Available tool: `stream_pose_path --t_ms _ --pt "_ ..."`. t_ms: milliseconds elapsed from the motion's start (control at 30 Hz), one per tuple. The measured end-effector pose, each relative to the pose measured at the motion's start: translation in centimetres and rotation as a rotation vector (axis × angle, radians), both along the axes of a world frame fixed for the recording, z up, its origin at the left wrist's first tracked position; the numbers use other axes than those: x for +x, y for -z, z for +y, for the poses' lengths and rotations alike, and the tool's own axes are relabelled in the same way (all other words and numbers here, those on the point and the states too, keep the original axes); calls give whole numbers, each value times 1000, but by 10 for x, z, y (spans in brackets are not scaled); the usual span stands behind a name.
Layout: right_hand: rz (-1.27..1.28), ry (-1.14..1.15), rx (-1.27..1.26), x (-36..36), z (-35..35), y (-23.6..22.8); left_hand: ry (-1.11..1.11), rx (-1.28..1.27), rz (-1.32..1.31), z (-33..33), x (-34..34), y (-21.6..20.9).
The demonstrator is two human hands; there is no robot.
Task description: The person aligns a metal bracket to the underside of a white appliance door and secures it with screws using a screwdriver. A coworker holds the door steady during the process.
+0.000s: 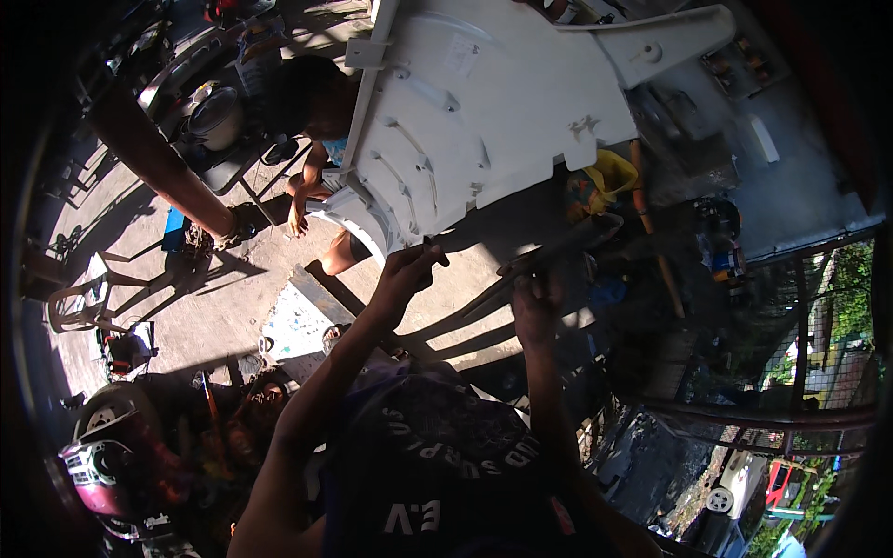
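A large white moulded panel (521,112) with slots, raised ribs and a notched lower edge stands in front of me. My left hand (402,279) is near its lower edge, fingers bent and pinched together at a small dark thing I cannot make out. To the right, my right hand (537,305) is raised in shadow below the panel, its fingers closed. A thin dark strip (488,296) runs beside its fingertips; I cannot tell whether the hand grips it. Both hands appear apart from the panel.
Another person (312,98) crouches left of the panel, one hand hanging beside it. A rusty post (158,153) leans at the left near a pot (216,116). A plastic chair (84,296) and a motorcycle (102,474) stand lower left. Mesh fencing (828,363) borders the right.
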State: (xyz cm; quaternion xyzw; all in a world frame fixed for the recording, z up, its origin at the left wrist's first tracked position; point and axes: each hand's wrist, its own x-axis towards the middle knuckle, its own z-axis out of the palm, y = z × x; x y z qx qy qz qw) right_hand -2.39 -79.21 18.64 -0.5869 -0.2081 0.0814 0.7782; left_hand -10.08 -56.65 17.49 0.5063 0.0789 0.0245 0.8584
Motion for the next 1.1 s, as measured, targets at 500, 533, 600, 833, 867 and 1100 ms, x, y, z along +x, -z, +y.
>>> stream_pose_path --t_ms 500,533,600,833,867,1100 --pt "-247 545 -465 -41 69 15 -105 485 -261 48 58 -29" --pt "-161 565 -395 -45 83 10 -81 458 -257 52 58 -33" --pt "-74 615 -308 -50 107 6 -30 473 -229 59 59 -41" --pt "-155 845 -161 -44 161 18 131 457 -265 77 82 -40" --pt "-145 874 -167 -45 167 13 148 445 -279 77 85 -37" --pt "-125 996 -169 -51 187 -1 241 423 -310 82 95 -29"
